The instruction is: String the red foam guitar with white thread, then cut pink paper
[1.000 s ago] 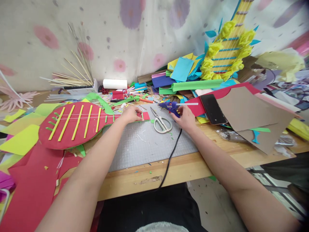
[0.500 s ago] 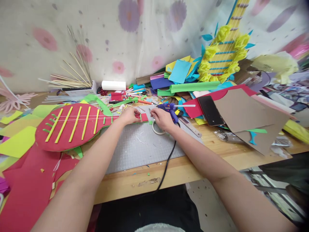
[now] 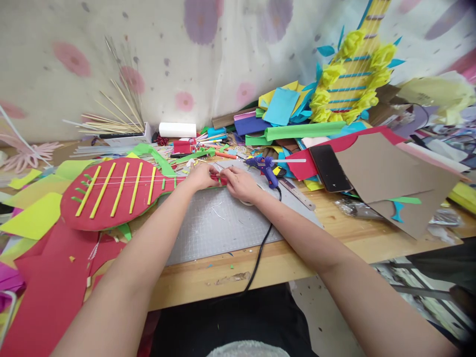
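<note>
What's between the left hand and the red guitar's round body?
In the head view, its red neck, crossed by two short green strips.

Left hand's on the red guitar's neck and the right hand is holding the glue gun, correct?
Not quite: the right hand isn't holding the glue gun. The head view shows that hand at the far end of the red guitar's neck, the gun lying apart from it. The left hand is on the neck.

- Wall covering (image 3: 230, 64): pale, faintly creased; large pink and purple flowers, small grey spots.
- Counter (image 3: 275, 258): light wood, visible grain, scuffed patch near front edge.
- Floor (image 3: 334, 317): pale, dark specks.
- Light: bright, diffuse.
</note>
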A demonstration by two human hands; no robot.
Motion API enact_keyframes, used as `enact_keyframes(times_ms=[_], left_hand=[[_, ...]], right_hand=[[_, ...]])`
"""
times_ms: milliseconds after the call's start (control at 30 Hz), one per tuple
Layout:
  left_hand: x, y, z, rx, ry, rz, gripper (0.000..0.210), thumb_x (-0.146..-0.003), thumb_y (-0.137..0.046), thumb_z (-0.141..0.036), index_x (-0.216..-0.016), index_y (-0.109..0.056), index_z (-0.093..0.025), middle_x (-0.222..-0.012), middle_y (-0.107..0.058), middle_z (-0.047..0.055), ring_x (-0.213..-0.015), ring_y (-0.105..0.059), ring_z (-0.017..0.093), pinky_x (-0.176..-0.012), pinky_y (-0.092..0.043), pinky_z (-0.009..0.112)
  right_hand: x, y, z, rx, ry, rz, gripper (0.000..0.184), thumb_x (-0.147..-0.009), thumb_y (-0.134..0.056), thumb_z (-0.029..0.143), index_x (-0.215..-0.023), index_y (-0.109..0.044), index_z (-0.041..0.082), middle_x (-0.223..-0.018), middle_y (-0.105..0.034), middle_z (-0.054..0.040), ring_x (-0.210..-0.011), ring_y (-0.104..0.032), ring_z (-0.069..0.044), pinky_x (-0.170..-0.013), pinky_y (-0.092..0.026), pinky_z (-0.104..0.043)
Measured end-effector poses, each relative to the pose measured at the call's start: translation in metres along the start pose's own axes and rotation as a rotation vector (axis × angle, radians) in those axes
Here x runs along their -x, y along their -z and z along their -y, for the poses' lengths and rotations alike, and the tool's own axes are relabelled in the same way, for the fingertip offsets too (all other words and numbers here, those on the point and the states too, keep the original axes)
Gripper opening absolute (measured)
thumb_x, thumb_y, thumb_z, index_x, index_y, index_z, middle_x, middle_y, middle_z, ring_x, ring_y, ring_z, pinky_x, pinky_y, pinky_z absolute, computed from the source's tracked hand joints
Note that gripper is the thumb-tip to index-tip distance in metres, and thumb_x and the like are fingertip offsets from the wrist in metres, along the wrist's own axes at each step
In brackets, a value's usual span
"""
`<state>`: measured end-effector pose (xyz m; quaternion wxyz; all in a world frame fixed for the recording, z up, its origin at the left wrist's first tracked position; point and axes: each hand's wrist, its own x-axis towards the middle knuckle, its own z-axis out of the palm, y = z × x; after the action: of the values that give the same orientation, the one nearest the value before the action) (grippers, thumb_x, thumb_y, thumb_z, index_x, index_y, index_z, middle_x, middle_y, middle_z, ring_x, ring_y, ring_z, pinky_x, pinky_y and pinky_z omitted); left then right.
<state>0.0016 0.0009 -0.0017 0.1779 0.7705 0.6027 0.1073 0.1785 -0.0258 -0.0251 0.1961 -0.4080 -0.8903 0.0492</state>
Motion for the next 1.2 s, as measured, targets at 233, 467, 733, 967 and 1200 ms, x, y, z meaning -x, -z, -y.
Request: enact_keyframes(times_ms=[233,467,733,967,1200], left_hand=[[0.0,-0.001,0.002,0.012,-0.017,-0.01,0.038,-0.055,-0.075,-0.048,-0.086,-0.073,-0.026,-0.092,-0.073,0.004,-0.101,-0.061,0.029,-0.113,-0.013,0.055],[0.001,0.001,0.0,-0.006,0.001,0.003,0.04,-0.055,-0.076,-0.049,-0.088,-0.072,-0.026,-0.094,-0.072,0.005,-0.104,-0.06,0.03,-0.113,-0.015,0.053],[-0.002,-0.003,0.003,-0.02,-0.032,-0.007,0.043,-0.054,-0.076,-0.049,-0.089,-0.072,-0.024,-0.102,-0.071,0.006,-0.11,-0.057,0.032,-0.113,-0.013,0.055],[-0.002,-0.002,0.003,-0.017,-0.032,-0.01,0.042,-0.054,-0.077,-0.049,-0.087,-0.072,-0.024,-0.098,-0.071,0.006,-0.109,-0.058,0.033,-0.112,-0.014,0.057],[-0.003,-0.003,0.003,-0.04,-0.03,-0.013,0.04,-0.055,-0.076,-0.048,-0.087,-0.072,-0.024,-0.096,-0.072,0.005,-0.107,-0.058,0.032,-0.113,-0.011,0.058]], right_hand=[[0.007,0.001,-0.002,0.049,0.063,0.054,0.034,-0.085,-0.042,0.012,-0.117,-0.055,0.014,-0.121,-0.059,-0.0142,-0.116,-0.052,-0.023,-0.097,-0.041,-0.037],[0.011,0.0,-0.01,-0.033,0.034,-0.058,0.032,-0.082,-0.04,0.01,-0.11,-0.055,0.015,-0.119,-0.058,-0.0149,-0.114,-0.051,-0.023,-0.095,-0.043,-0.038],[0.014,0.003,-0.022,-0.178,-0.262,-0.319,0.02,-0.087,-0.044,0.021,-0.099,-0.059,0.017,-0.097,-0.061,-0.0109,-0.091,-0.057,-0.021,-0.08,-0.045,-0.032],[0.009,0.003,-0.02,-0.211,-0.29,-0.164,0.024,-0.09,-0.046,0.026,-0.094,-0.068,0.016,-0.096,-0.068,-0.0101,-0.092,-0.06,-0.019,-0.083,-0.043,-0.029],[-0.002,0.006,-0.002,0.072,-0.221,0.102,0.037,-0.093,-0.037,0.021,-0.122,-0.06,0.02,-0.109,-0.062,-0.0109,-0.096,-0.055,-0.021,-0.076,-0.041,-0.03]])
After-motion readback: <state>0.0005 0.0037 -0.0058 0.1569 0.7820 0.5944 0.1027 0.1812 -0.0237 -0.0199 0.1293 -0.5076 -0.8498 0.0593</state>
